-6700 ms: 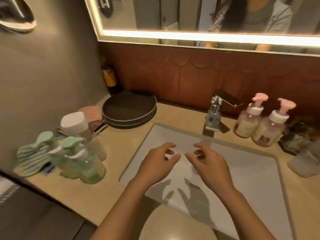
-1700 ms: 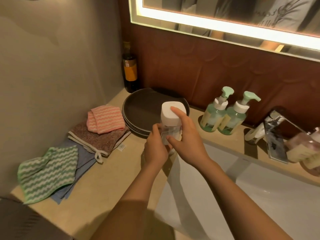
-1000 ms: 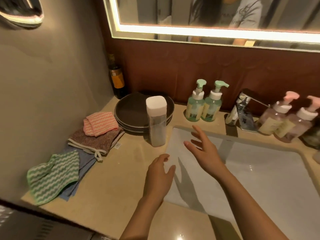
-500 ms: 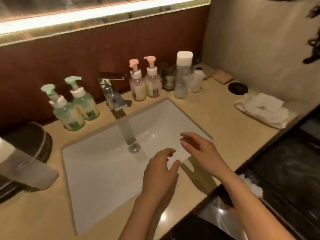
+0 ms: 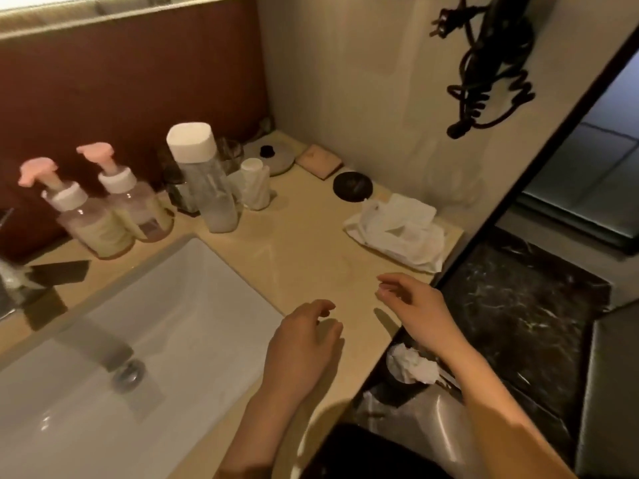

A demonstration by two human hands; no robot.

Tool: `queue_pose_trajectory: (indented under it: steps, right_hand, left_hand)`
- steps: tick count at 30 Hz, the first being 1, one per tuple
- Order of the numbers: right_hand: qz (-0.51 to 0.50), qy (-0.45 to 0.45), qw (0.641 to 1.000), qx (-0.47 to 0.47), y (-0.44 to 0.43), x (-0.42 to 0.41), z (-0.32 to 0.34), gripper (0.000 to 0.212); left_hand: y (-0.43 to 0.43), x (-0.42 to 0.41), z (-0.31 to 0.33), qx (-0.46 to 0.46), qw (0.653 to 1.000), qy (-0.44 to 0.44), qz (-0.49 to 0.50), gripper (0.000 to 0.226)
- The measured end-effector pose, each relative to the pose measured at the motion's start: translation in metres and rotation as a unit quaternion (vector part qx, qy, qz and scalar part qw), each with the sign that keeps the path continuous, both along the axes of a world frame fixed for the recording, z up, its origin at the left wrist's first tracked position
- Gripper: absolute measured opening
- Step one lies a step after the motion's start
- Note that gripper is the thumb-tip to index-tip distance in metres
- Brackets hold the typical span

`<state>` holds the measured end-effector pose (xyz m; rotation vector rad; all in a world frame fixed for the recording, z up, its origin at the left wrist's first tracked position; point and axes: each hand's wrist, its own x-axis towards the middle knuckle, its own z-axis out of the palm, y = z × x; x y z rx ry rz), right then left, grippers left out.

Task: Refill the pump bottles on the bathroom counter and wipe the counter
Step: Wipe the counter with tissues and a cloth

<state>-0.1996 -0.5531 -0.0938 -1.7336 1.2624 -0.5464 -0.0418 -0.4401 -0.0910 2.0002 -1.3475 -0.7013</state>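
I hold my left hand (image 5: 304,344) and right hand (image 5: 416,311) empty, fingers loosely spread, over the surface (image 5: 294,247). The pink pump bottles (image 5: 91,219) stand capped behind the sink (image 5: 207,305), with the refill bottle (image 5: 207,181) just beside them. I judge that refilling this pair and wiping are both left to do.

You've got a beige wall (image 5: 363,81) with a coiled black cord (image 5: 484,63) hanging, a red-brown panel (image 5: 138,81) under the lit mirror edge (image 5: 103,10), and a dark marble floor (image 5: 518,305).
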Motion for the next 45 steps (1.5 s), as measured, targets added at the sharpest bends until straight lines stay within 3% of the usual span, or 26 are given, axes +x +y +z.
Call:
queue_pose_trajectory:
  steps: [8,15,18,26,30,38,42,45]
  right_hand:
    - [0.009,0.058,0.997,-0.056,-0.113,-0.022,0.0,0.025]
    - [0.03,0.179,0.968,-0.174,-0.158,-0.012,-0.042,0.021]
    - [0.012,0.19,0.961,-0.202,-0.162,-0.003,-0.046,0.016]
    - [0.013,0.206,0.964,-0.165,-0.167,0.013,-0.044,0.019]
    - [0.051,0.284,0.941,-0.176,-0.168,0.013,-0.041,0.023]
    - [0.09,0.328,0.922,-0.185,-0.167,0.014,-0.023,0.033]
    - [0.154,0.3,0.922,-0.19,-0.155,0.011,-0.02,0.041]
    - [0.204,0.255,0.925,-0.192,-0.138,0.009,-0.021,0.022]
  left_hand:
    - [-0.096,-0.012,-0.001,0.026,0.999,-0.035,-0.006,0.034]
    - [-0.134,-0.014,-0.003,0.04,0.999,-0.024,-0.028,0.033]
    - [-0.139,-0.013,-0.005,0.063,0.997,-0.033,-0.041,0.033]
    - [-0.122,-0.009,-0.012,0.072,0.996,-0.034,-0.047,0.031]
    - [-0.114,-0.011,-0.013,0.067,0.996,-0.032,-0.056,0.032]
    - [-0.103,-0.013,-0.01,0.034,0.996,-0.051,-0.058,0.032]
    - [-0.105,-0.019,-0.009,0.006,0.995,-0.05,-0.081,0.037]
    - [-0.111,-0.025,-0.01,-0.021,0.991,-0.074,-0.109,0.045]
